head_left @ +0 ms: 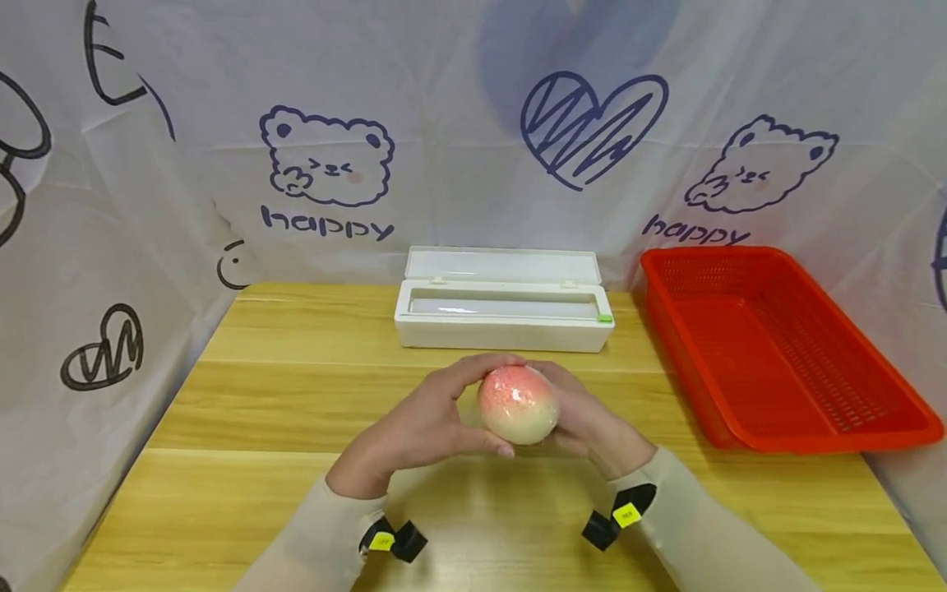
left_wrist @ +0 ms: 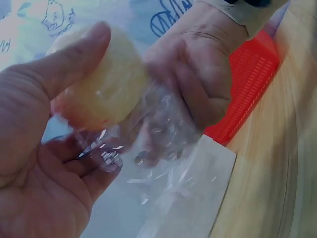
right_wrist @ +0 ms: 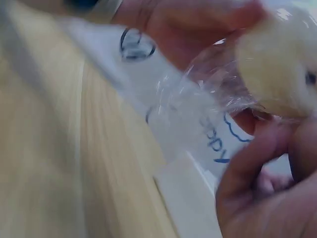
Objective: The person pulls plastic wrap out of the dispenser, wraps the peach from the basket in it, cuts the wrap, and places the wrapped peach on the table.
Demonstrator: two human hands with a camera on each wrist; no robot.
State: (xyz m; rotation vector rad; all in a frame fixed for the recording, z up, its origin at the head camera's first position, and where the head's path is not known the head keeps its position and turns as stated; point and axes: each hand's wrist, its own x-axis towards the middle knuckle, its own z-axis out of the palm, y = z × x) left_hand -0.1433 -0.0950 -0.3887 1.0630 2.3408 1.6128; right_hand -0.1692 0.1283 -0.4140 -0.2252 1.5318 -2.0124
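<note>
A round peach [head_left: 518,404], pink on one side and cream on the other, is held up over the table between both hands. Clear plastic wrap [left_wrist: 166,129] clings to it and trails in loose, crinkled folds. My left hand [head_left: 422,423] grips the peach, thumb on one side and fingers around the other. Close against its right side, my right hand [head_left: 592,423] has curled fingers at the bunched wrap. In the left wrist view the right fingertips are blurred and partly behind the film; in the head view the peach covers some of them.
Beyond the hands, a white plastic-wrap dispenser [head_left: 503,335] stands with its lid raised and a roll [head_left: 503,307] inside. A red plastic basket [head_left: 784,353] sits on the right of the wooden table [head_left: 274,411]. Printed white cloth [head_left: 459,123] hangs behind and at both sides.
</note>
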